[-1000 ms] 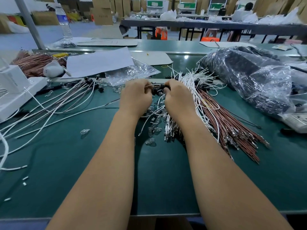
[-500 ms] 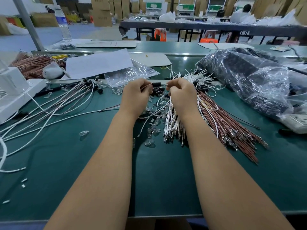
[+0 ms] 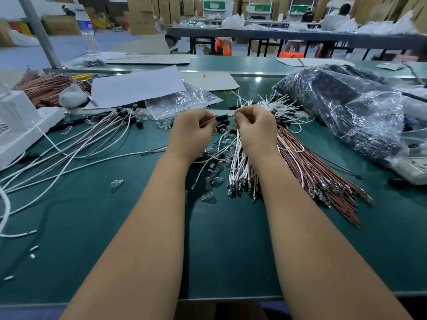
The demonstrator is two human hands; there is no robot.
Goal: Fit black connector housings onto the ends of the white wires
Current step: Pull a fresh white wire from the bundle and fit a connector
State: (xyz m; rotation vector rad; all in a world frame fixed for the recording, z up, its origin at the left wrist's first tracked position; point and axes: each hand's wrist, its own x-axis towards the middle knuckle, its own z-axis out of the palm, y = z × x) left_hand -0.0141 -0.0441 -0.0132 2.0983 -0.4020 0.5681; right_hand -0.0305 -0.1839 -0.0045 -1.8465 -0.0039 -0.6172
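Over the middle of the green table my left hand (image 3: 193,130) pinches a small black connector housing (image 3: 222,117) with a wire trailing from it. My right hand (image 3: 255,127) pinches a wire end pointed at the housing's right side. Beneath both hands lie a bundle of white wires (image 3: 242,167) and a small heap of loose black housings (image 3: 225,127). Wires with black housings fitted (image 3: 92,137) fan out to the left.
A bundle of brown wires (image 3: 316,172) lies right of the white ones. Small clear bulbs (image 3: 213,181) are scattered below my hands. A plastic bag of black parts (image 3: 342,107) fills the right side. A white device (image 3: 18,125) and paper sheet (image 3: 136,86) sit left.
Both hands have risen slightly off the pile and drawn apart, so the black housing and the wire end now show between them.
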